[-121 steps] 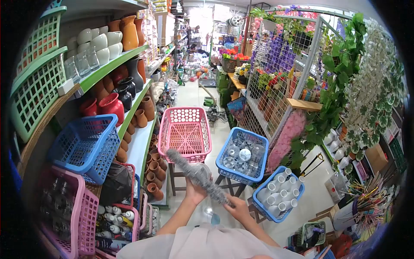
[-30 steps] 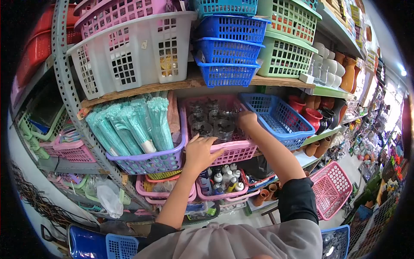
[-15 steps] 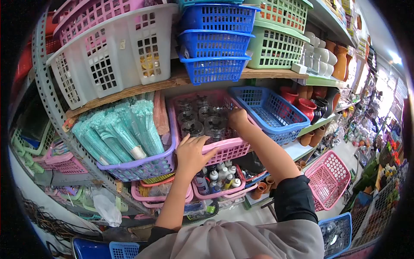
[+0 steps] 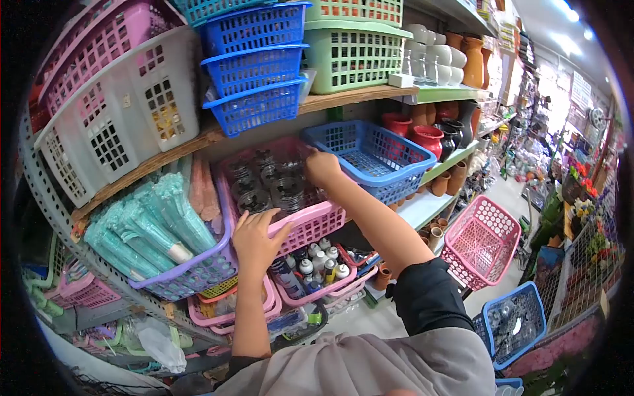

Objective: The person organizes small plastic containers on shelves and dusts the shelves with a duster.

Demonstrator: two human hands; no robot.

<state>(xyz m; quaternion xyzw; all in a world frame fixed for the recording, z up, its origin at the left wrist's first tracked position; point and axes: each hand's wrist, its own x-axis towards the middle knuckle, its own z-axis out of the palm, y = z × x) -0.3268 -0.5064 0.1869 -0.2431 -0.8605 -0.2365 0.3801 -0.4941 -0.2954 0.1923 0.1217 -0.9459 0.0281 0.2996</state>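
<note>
A pink basket (image 4: 307,228) sits on the middle shelf, holding several clear round containers (image 4: 288,191) with dark pieces in them. My left hand (image 4: 256,237) rests over its front left rim, fingers spread and thumb apart. At the basket's right side, my right hand (image 4: 323,170) is closed over the rim; its fingertips are hidden. To the left stands a purple basket (image 4: 198,269) packed with teal bundles (image 4: 142,228) in clear wrap. A blue basket (image 4: 389,188) adjoins the pink one on the right.
Blue baskets (image 4: 254,82), a white basket (image 4: 99,125) and green baskets (image 4: 353,59) stand on the shelf above. Below, a pink tray holds several bottles (image 4: 323,264). On the floor at right are another pink basket (image 4: 482,241) and a blue basket (image 4: 512,323) with clear items.
The view has turned to the right, so the shelves and baskets appear farther left. Both hands stay at the pink basket, in much the same places.
</note>
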